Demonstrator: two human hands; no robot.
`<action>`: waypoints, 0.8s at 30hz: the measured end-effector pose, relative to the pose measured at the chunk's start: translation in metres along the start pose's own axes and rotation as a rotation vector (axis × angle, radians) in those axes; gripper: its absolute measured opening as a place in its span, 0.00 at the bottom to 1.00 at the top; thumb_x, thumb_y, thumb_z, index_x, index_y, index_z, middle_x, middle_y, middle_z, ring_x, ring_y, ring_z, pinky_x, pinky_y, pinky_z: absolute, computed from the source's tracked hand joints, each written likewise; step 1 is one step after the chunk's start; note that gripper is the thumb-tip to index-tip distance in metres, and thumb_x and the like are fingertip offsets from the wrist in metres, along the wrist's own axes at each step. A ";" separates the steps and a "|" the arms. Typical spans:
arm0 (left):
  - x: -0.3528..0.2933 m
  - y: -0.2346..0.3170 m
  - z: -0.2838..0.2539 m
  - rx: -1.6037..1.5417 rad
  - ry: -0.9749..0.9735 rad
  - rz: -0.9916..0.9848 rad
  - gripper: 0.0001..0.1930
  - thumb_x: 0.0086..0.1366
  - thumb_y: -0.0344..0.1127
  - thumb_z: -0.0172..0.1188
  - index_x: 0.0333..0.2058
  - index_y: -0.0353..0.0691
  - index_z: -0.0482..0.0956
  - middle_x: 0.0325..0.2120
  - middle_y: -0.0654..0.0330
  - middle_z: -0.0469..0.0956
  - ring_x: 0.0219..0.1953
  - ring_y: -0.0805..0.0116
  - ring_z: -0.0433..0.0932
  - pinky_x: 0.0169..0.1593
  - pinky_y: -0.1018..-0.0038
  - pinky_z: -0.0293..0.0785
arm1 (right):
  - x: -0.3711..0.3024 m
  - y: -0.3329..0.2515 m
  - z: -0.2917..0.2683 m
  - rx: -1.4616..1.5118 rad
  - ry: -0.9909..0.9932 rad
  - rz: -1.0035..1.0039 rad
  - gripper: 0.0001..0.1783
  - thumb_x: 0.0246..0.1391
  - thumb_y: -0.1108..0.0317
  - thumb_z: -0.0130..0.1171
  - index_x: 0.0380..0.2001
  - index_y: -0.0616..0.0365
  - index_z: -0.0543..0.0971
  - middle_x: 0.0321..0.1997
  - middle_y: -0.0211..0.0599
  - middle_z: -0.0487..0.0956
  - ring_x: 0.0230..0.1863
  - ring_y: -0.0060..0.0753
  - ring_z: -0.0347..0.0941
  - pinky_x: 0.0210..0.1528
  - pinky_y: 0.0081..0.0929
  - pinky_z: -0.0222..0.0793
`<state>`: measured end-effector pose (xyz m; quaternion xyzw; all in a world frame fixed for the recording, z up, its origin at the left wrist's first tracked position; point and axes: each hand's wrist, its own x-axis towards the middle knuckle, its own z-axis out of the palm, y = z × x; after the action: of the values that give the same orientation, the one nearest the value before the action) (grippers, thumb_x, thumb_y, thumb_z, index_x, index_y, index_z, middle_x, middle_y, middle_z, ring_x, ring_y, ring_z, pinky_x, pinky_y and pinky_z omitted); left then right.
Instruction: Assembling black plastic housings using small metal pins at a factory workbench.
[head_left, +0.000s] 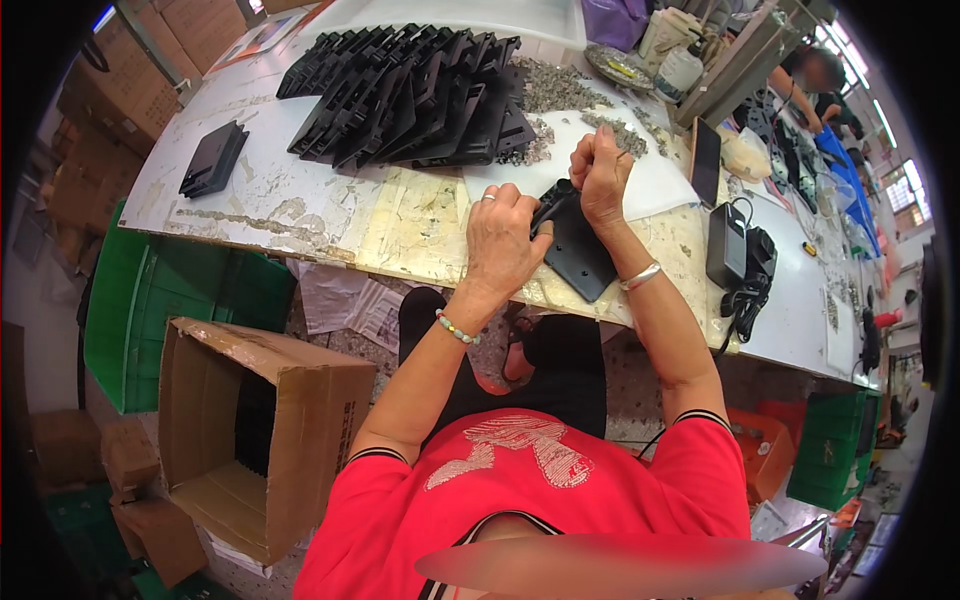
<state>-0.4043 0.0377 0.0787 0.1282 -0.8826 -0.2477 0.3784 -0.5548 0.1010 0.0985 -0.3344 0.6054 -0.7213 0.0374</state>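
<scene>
A black plastic part (pixel 583 252) with a flat plate and a raised end lies at the table's near edge in front of me. My left hand (pixel 500 235) grips its raised end from the left, thumb and fingers closed on it. Just above the part's right side is my right hand (pixel 602 178), its fingers pinched together; whatever they hold is too small or hidden. Beyond my hands, many similar black parts (pixel 400 100) lean in overlapping rows. Small metal pieces (pixel 560 88) are heaped beside them, and a smaller heap (pixel 625 135) lies on a white sheet behind my right hand.
Two stacked black parts (pixel 215 160) sit at the table's left. A phone (pixel 705 160) and a black power adapter with cable (pixel 728 245) are to the right. Below the left edge stand a green crate (pixel 130 300) and an open cardboard box (pixel 320 410). Another person (pixel 815 75) works far right.
</scene>
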 end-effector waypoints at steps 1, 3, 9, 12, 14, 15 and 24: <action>0.000 0.000 0.000 0.001 0.003 0.003 0.11 0.49 0.33 0.65 0.30 0.35 0.80 0.29 0.55 0.73 0.37 0.55 0.73 0.42 0.62 0.69 | 0.000 0.000 -0.001 0.014 0.003 0.017 0.31 0.67 0.50 0.38 0.11 0.55 0.64 0.10 0.26 0.61 0.11 0.17 0.53 0.14 0.18 0.47; 0.000 0.000 0.000 0.003 0.004 0.009 0.11 0.49 0.33 0.65 0.31 0.35 0.80 0.29 0.55 0.73 0.36 0.55 0.73 0.42 0.62 0.69 | 0.003 0.000 -0.001 0.038 0.000 0.035 0.31 0.67 0.50 0.38 0.11 0.55 0.64 0.10 0.27 0.61 0.11 0.17 0.53 0.14 0.19 0.47; 0.001 0.003 0.000 0.004 0.008 0.005 0.10 0.49 0.33 0.65 0.30 0.34 0.81 0.28 0.55 0.73 0.36 0.55 0.73 0.41 0.62 0.69 | 0.002 -0.004 0.002 -0.004 0.015 0.043 0.35 0.68 0.50 0.36 0.08 0.58 0.66 0.09 0.27 0.62 0.13 0.19 0.57 0.18 0.21 0.52; 0.001 0.002 0.000 0.015 0.013 0.005 0.10 0.49 0.33 0.65 0.29 0.34 0.81 0.28 0.55 0.73 0.36 0.55 0.73 0.41 0.62 0.69 | 0.002 -0.006 0.003 -0.040 0.014 0.007 0.35 0.68 0.50 0.36 0.08 0.58 0.66 0.09 0.27 0.63 0.14 0.19 0.58 0.19 0.22 0.53; 0.002 0.004 0.001 0.010 0.010 0.001 0.10 0.49 0.33 0.65 0.29 0.35 0.81 0.28 0.55 0.73 0.36 0.55 0.73 0.41 0.62 0.69 | 0.004 -0.003 -0.001 -0.055 0.006 0.004 0.35 0.68 0.50 0.36 0.08 0.58 0.66 0.10 0.27 0.64 0.15 0.19 0.58 0.22 0.22 0.55; 0.002 0.004 0.001 0.011 0.008 0.005 0.10 0.49 0.33 0.65 0.29 0.35 0.81 0.28 0.55 0.73 0.36 0.55 0.73 0.41 0.62 0.69 | 0.005 -0.001 -0.001 -0.053 0.010 0.003 0.35 0.68 0.50 0.36 0.08 0.58 0.66 0.10 0.27 0.64 0.15 0.19 0.58 0.22 0.22 0.55; 0.000 0.002 0.003 0.021 0.013 0.005 0.10 0.48 0.33 0.66 0.30 0.35 0.81 0.28 0.55 0.74 0.36 0.54 0.73 0.42 0.62 0.69 | 0.015 -0.009 -0.004 0.114 0.104 0.011 0.31 0.66 0.50 0.40 0.09 0.54 0.60 0.09 0.25 0.57 0.09 0.18 0.48 0.12 0.21 0.43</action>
<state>-0.4060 0.0401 0.0778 0.1317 -0.8830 -0.2366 0.3834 -0.5652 0.1002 0.1133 -0.2905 0.5664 -0.7707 0.0285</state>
